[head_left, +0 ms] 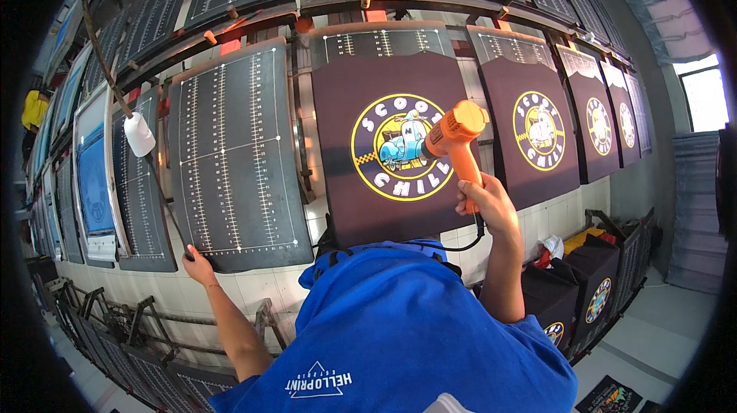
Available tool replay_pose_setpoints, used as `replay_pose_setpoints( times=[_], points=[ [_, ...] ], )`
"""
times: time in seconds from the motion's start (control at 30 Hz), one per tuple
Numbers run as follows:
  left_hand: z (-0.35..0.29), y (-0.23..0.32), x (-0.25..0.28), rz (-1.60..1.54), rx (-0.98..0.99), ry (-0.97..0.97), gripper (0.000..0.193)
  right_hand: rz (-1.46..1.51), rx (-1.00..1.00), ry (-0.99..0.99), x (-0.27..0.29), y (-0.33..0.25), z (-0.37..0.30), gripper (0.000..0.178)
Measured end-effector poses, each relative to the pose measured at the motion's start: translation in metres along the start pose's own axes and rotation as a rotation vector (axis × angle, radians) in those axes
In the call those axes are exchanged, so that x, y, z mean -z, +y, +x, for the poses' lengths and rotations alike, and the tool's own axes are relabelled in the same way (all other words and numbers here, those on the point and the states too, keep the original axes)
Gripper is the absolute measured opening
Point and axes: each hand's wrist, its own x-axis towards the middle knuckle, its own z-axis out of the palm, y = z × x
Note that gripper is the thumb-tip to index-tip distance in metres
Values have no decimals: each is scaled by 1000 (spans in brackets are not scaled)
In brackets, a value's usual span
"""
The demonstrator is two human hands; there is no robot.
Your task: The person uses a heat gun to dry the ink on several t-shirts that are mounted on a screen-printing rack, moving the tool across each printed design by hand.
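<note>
My right hand [489, 202] is wrapped round the handle of an orange heat gun [459, 127]. Its dark nozzle points left, over the round printed design [381, 177] on a black T-shirt [361, 217], which is stretched on a printing board in front of me. The print shows a blue scooter inside a yellow-edged ring with white lettering. Off to the left, my left hand [200, 265] is closed on a thin black cord [170, 209], close to the lower corner of a bare board [249, 213]. This cord runs up to a white hanging socket [139, 135].
More black shirts with the round print [540, 130] lie on boards to the right. A framed blue screen [95, 183] stands at the left. Metal rails [430, 0] run behind the boards. A black cable [464, 248] hangs from the heat gun. A person in yellow [34, 110] is far left.
</note>
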Motion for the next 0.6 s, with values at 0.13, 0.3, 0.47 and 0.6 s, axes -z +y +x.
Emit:
replay_pose_setpoints(
  times=[0.13, 0.3, 0.47, 0.6],
  points=[
    [4, 4, 2, -32, 55, -36, 67, -56, 100, 2, -6, 8, -3, 25],
    [13, -11, 2, -71, 63, -48, 68, -38, 68, 12, -6, 4, -11, 25],
    [8, -7, -3, -63, 46, -44, 70, -1, 23, -12, 4, 6, -17, 25],
    [10, -10, -3, -35, 55, -24, 72, -8, 45, -2, 1, 12, -23, 25]
  ],
)
